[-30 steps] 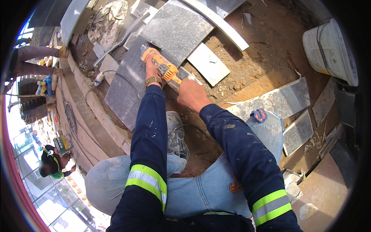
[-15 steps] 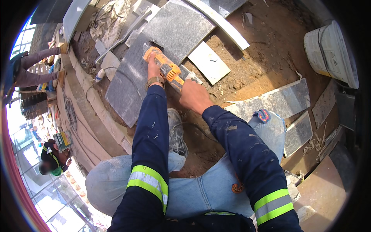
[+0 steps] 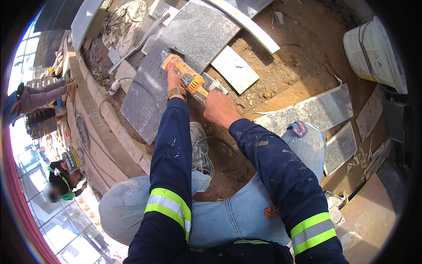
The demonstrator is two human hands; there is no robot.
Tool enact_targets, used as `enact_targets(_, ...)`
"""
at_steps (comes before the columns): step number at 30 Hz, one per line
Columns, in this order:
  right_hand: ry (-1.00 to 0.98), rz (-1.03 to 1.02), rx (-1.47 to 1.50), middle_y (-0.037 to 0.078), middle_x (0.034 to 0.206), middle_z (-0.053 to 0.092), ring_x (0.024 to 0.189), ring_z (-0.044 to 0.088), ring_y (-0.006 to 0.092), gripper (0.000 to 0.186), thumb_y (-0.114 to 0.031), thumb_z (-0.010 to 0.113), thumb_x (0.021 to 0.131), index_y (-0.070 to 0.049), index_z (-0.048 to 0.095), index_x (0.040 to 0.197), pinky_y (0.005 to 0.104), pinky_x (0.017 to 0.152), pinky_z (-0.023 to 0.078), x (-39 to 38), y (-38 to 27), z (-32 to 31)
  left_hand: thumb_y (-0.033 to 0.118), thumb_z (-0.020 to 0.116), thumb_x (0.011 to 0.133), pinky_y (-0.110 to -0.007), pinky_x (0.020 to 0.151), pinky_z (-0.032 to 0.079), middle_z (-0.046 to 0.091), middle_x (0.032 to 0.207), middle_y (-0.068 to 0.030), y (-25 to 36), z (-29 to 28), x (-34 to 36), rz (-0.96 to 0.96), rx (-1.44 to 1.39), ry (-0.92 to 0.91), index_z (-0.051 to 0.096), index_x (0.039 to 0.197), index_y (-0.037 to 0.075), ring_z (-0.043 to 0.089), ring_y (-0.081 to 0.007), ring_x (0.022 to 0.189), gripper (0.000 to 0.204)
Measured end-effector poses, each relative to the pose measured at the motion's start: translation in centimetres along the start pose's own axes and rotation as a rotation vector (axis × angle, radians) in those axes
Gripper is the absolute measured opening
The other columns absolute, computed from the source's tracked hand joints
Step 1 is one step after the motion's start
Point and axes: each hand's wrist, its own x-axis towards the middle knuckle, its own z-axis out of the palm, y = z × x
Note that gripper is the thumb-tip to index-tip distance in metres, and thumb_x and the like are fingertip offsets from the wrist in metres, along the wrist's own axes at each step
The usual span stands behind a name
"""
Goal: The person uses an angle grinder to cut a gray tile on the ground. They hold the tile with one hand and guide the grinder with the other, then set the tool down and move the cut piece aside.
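Note:
An orange angle grinder [image 3: 189, 75] with dusty black parts lies across the dark grey stone slabs ahead of me. My left hand [image 3: 173, 80], with a watch at the wrist, is closed round its front part near the head. My right hand [image 3: 221, 108] is wrapped round the rear end. Under the grinder's head a thin dark disc edge shows at the upper slab [image 3: 203, 30], beside the lower slab [image 3: 140, 101]. Whether the disc touches stone I cannot tell. A small offcut strip [image 3: 216, 85] lies just past my right hand.
A cable with a pale connector [image 3: 114, 86] runs over the lower slab. Right of it lie a pale tile [image 3: 235, 70], a curved-looking white-edged strip [image 3: 250, 27] and more slab pieces [image 3: 314, 110]. A white bucket [image 3: 373, 55] stands at the right. Two people are at the left.
My hands and the grinder keep almost the same place and grip. The view has shifted slightly. At the left, the standing person's legs appear lower and closer together.

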Motion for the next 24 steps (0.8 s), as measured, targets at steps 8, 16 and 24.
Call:
enact_targets(8,-0.005,-0.012,-0.006,0.024,0.094,0.069,0.092,0.069,0.0372,0.029,-0.009,0.066,0.074,0.007,0.063,0.098,0.0411,0.079,0.055,0.0,-0.4,-0.2,0.052,0.054,0.092,-0.05,0.075,0.056,0.064,0.099,-0.0175,0.1,-0.6,1.0,0.017,0.003,-0.012,0.053,0.122,0.003,0.067,-0.0354,0.084,0.057)
enact_targets(16,-0.013,-0.001,-0.006,0.025,0.095,0.069,0.093,0.069,0.0367,0.029,-0.011,0.067,0.074,0.006,0.063,0.097,0.0408,0.08,0.055,0.7,-0.5,-0.1,0.051,0.057,0.091,-0.044,0.078,0.056,0.065,0.106,-0.0127,0.6,0.2,0.2,-0.017,-0.003,0.011,0.057,0.122,0.005,0.067,-0.0293,0.088,0.056)
enact_targets(24,-0.052,0.003,-0.024,0.023,0.095,0.07,0.094,0.069,0.0359,0.028,-0.013,0.068,0.074,0.005,0.066,0.096,0.04,0.081,0.055,1.3,-1.0,-0.5,0.052,0.058,0.09,-0.046,0.077,0.056,0.065,0.104,-0.0126,1.0,0.5,0.2,-0.042,-0.005,0.012,0.057,0.121,0.006,0.067,-0.0298,0.086,0.055)
